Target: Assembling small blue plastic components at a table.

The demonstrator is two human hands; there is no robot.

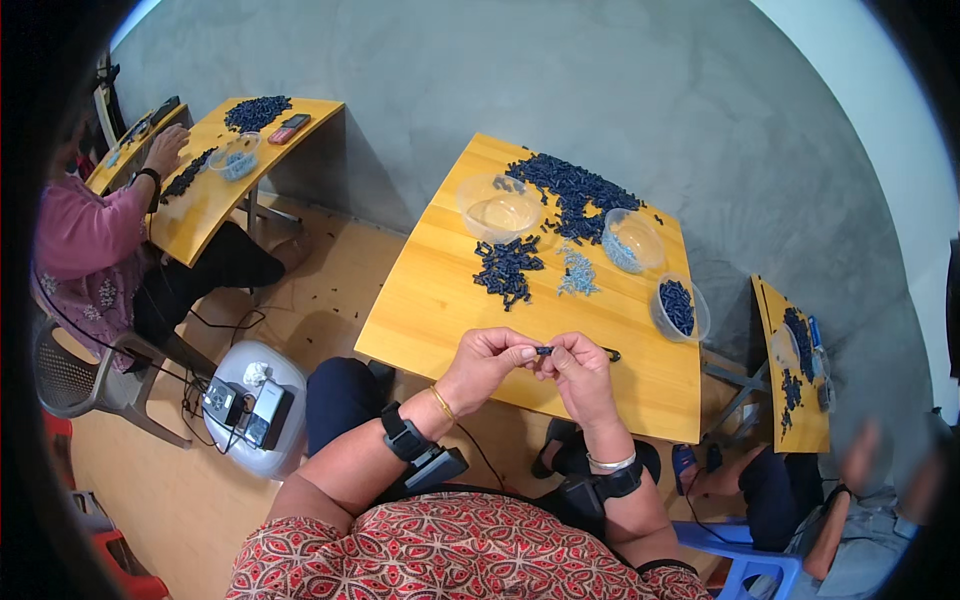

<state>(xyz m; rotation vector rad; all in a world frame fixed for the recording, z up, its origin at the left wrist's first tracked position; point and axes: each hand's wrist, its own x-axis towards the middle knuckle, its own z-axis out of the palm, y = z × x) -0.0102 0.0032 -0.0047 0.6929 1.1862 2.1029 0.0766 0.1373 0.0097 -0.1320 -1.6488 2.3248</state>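
dark piece (545, 351): long axis crosswise, left hand (485, 368) to right hand (582, 378).

Tabletop (575, 318): smooth wood, soft sheen; bowl (478, 226): glossy plastic; dark pieces (572, 188): plastic-looking.

Desk (450, 325), yellow wood top. Large dark-blue heap (577, 190), far side; smaller dark-blue heap (506, 268), nearer; light-blue heap (577, 273); left clear bowl (500, 226); bowl of light-blue parts (646, 240); bowl of dark-blue parts (699, 312).
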